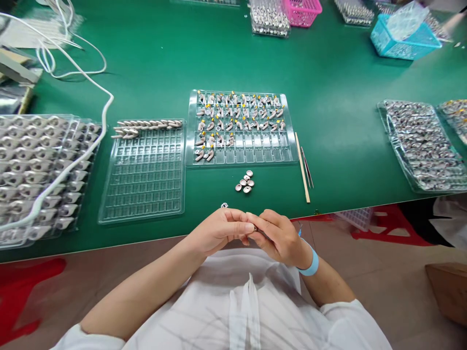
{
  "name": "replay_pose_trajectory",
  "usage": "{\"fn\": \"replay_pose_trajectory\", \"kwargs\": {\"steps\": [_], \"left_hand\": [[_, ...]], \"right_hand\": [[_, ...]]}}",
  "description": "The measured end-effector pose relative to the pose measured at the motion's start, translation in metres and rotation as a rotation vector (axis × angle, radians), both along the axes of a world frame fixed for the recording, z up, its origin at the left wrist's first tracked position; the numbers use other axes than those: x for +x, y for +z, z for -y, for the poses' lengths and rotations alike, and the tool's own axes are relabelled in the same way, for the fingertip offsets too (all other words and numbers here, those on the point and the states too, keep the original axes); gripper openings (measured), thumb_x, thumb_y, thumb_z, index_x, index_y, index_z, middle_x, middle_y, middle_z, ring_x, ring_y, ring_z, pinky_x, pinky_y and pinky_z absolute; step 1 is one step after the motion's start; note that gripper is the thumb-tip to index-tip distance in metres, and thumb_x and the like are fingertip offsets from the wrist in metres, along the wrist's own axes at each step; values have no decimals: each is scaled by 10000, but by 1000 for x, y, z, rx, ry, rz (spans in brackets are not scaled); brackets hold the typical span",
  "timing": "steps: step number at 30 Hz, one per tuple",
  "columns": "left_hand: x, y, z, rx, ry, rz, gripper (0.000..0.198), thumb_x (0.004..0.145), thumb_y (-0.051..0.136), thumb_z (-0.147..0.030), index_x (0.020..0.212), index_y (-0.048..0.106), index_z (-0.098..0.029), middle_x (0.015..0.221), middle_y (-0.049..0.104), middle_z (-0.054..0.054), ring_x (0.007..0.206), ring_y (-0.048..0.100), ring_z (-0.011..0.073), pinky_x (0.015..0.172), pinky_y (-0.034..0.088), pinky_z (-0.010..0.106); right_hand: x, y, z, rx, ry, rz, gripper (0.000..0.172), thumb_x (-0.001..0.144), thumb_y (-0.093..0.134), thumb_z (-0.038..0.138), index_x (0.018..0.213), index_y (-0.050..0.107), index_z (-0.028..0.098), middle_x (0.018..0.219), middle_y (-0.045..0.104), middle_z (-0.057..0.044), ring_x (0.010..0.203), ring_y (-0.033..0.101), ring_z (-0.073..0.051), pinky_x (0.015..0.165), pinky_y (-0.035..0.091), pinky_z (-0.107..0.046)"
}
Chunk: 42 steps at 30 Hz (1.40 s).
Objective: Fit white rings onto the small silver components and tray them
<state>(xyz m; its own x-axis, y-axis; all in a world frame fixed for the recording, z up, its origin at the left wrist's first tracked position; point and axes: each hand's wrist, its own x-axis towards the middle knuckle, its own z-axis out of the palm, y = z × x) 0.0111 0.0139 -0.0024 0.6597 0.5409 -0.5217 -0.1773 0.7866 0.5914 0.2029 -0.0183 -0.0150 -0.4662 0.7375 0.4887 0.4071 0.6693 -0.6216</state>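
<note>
Low in the frame's centre, your left hand [219, 228] and right hand [277, 237] meet, fingers pinched on a small dark part [255, 228] at the tabletop [328, 73] edge, below the small caps [245, 183]

Small-parts assembly workshop, factory bench. Long green-covered worktop [328, 87]. Clear blister trays [144, 170] with gridded pockets, several filled with identical small grey parts [237, 119]. Stacked full trays [36, 165] at left edge, more [423, 146] at right edge. Plastic baskets [404, 36] along far edge. Red stools [386, 223] below.
</note>
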Motion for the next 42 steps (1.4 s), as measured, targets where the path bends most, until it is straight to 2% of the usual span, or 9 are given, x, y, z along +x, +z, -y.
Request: {"fn": "replay_pose_trajectory", "kwargs": {"steps": [5, 22, 24, 27, 28, 30, 34, 38, 42], "left_hand": [[1, -2, 3, -3, 0, 40, 206, 724, 789, -278, 805, 758, -91, 698, 677, 48, 644, 590, 119, 638, 500, 235], [5, -3, 11, -97, 78, 14, 248, 692, 830, -278, 807, 746, -76, 755, 689, 69, 687, 615, 126, 686, 501, 247], [5, -1, 13, -43, 120, -38, 293, 697, 832, -277, 913, 734, -104, 828, 690, 70, 744, 633, 143, 717, 524, 266], [4, 0, 16, 167, 199, -119, 584, 666, 858, -231, 1208, 640, -231, 1092, 655, 79, 943, 635, 194, 780, 554, 302], [3, 0, 17, 257, 197, -125, 678, 648, 869, -214, 1270, 604, -272, 1195, 618, 86, 1010, 621, 214, 809, 558, 317], [2, 0, 18, 434, 132, -123, 668, 662, 859, -205, 1278, 617, -290, 1313, 558, 97, 1113, 591, 249, 907, 541, 352], [2, 1, 20, 622, 44, -186, 481, 762, 782, -246, 1231, 675, -255, 1281, 597, 115, 1115, 606, 274, 971, 520, 392], [3, 5, 22, 656, 56, -257, 455, 763, 780, -271, 1208, 692, -242, 1226, 640, 122, 1071, 631, 277, 942, 539, 388], [5, 9, 23, 692, 79, -331, 404, 769, 772, -289, 1164, 721, -226, 1068, 692, 116, 942, 666, 246, 868, 565, 361]], "right_hand": [[1, 0, 1, 36, -4, 54, 444, 968, 478, 213, 1403, 440, 131, 790, 565, -52, 719, 543, -171, 589, 488, -292], [0, -9, 5, 136, -77, 101, 433, 917, 500, 168, 1349, 485, 152, 755, 580, -49, 639, 515, -176, 535, 422, -303], [-1, -9, 5, 118, -83, 69, 413, 917, 500, 163, 1329, 499, 147, 770, 601, -58, 655, 535, -175, 545, 436, -300], [-1, -6, 5, 67, -87, -5, 354, 919, 506, 166, 1270, 536, 131, 826, 641, -83, 687, 565, -174, 569, 465, -300], [-2, -6, 5, 51, -91, -30, 325, 921, 508, 173, 1241, 552, 132, 841, 650, -87, 697, 575, -174, 576, 475, -300], [-2, -6, 5, 13, -97, -69, 248, 926, 503, 186, 1154, 592, 144, 851, 661, -86, 719, 600, -175, 594, 497, -295], [-4, -6, 7, -53, -83, -125, 172, 931, 489, 213, 1020, 626, 158, 835, 666, -85, 752, 635, -180, 627, 529, -290], [-6, -5, 9, -54, -105, -129, 183, 936, 470, 224, 1008, 625, 158, 815, 665, -85, 727, 624, -180, 603, 508, -290], [-8, -3, 12, -29, -140, -100, 193, 942, 443, 212, 988, 620, 151, 786, 640, -81, 702, 602, -181, 597, 475, -296]]}}
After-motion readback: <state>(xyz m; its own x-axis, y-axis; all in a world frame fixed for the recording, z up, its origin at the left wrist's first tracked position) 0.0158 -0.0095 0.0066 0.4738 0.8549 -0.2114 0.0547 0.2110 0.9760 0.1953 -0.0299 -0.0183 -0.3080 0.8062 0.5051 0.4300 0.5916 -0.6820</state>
